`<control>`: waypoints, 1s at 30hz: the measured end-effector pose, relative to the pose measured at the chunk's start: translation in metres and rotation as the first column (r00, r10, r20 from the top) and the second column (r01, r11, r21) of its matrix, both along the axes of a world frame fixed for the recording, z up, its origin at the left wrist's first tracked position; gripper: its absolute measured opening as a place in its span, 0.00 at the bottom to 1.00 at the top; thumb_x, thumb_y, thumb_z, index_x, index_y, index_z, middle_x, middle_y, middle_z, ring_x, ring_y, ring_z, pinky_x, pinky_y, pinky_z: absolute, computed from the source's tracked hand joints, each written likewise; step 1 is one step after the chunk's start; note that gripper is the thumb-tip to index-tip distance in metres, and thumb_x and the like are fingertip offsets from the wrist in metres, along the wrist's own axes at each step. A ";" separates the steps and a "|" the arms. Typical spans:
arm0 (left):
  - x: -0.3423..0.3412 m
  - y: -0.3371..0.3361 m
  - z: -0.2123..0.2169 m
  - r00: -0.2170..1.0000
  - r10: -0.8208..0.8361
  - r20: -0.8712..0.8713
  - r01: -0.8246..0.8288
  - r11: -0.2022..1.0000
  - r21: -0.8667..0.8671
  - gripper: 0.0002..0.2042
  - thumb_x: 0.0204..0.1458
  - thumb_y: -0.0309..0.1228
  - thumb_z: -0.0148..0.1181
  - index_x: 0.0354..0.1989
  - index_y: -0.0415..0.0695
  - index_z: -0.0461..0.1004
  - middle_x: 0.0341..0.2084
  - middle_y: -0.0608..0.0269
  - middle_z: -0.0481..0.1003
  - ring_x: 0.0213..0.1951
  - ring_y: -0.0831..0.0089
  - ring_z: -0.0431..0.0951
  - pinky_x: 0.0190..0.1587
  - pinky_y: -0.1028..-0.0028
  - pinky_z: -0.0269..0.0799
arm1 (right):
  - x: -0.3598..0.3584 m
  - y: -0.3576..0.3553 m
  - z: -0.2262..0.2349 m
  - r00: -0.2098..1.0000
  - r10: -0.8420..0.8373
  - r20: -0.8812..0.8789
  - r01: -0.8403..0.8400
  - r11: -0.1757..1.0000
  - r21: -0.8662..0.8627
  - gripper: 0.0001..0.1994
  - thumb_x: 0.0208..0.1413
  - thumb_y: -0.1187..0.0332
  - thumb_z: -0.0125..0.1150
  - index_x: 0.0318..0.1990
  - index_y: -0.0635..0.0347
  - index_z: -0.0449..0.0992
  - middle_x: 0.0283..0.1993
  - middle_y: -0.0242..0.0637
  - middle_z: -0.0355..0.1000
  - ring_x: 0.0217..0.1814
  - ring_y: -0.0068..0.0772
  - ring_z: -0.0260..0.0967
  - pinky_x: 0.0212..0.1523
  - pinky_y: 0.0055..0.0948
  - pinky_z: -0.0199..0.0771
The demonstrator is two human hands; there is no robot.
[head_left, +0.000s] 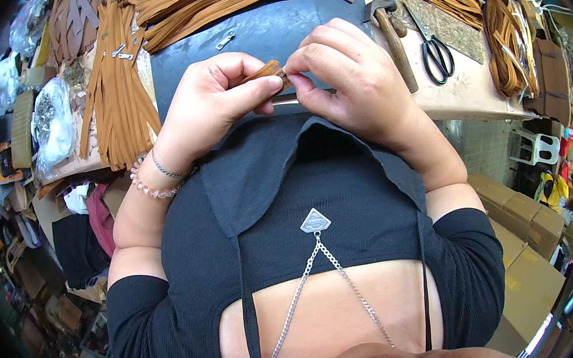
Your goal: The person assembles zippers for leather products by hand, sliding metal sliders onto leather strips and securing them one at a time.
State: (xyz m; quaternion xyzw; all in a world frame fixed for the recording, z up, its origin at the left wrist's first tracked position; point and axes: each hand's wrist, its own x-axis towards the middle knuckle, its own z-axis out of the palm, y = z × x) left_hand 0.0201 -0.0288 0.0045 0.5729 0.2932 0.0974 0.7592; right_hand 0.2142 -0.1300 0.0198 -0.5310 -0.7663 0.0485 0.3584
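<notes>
a: your left hand has its grip closed: thumb on top, fingers bent beneath, with the brown strip pinched between them.

b: and your right hand meets it there. your thumb and forefinger are almost together at the strip's right end, so that grip is closed on it too, though the detail at your fingertips is too small to make out.

a: where is the strip, then? right in front of you, held over the near part of the dark mat, toward the near edge of the worktop.

b: beyond your left hand, a silver zipper pull lies on that mat, and long brown tapes stretch across its far part.

a: on your left, a second bundle of tapes reaches toward the worktop's near edge, with silver pulls on top.

b: past the mat's right edge you have a hammer, its wooden handle pointing toward the near edge. black-handled scissors lie beside it, and coiled tapes sit near the worktop's right edge.
</notes>
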 end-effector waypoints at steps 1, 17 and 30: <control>0.000 0.000 -0.002 1.000 0.003 0.026 -0.002 1.000 -0.027 0.06 0.56 0.28 0.64 0.36 0.38 0.78 0.26 0.70 0.77 0.29 0.85 0.76 0.34 0.85 0.70 | 0.001 0.000 0.001 1.000 0.011 0.005 -0.011 1.000 -0.005 0.08 0.40 0.79 0.64 0.31 0.60 0.75 0.31 0.36 0.71 0.34 0.38 0.68 0.35 0.33 0.70; -0.002 -0.002 0.007 0.997 -0.042 0.069 0.046 0.997 -0.055 0.07 0.56 0.27 0.64 0.38 0.37 0.78 0.29 0.68 0.78 0.30 0.85 0.75 0.35 0.83 0.71 | 0.004 0.003 -0.001 0.980 0.083 -0.178 -0.109 0.984 -0.142 0.06 0.42 0.77 0.63 0.28 0.61 0.72 0.27 0.37 0.68 0.32 0.37 0.68 0.34 0.32 0.69; 0.001 -0.006 -0.001 0.997 -0.033 0.071 0.033 0.999 0.004 0.07 0.56 0.28 0.64 0.37 0.37 0.79 0.28 0.69 0.78 0.30 0.84 0.75 0.36 0.83 0.71 | -0.004 0.000 -0.010 0.924 -0.014 -0.382 -0.120 0.938 -0.324 0.04 0.45 0.77 0.56 0.27 0.62 0.67 0.26 0.33 0.63 0.29 0.28 0.62 0.33 0.27 0.64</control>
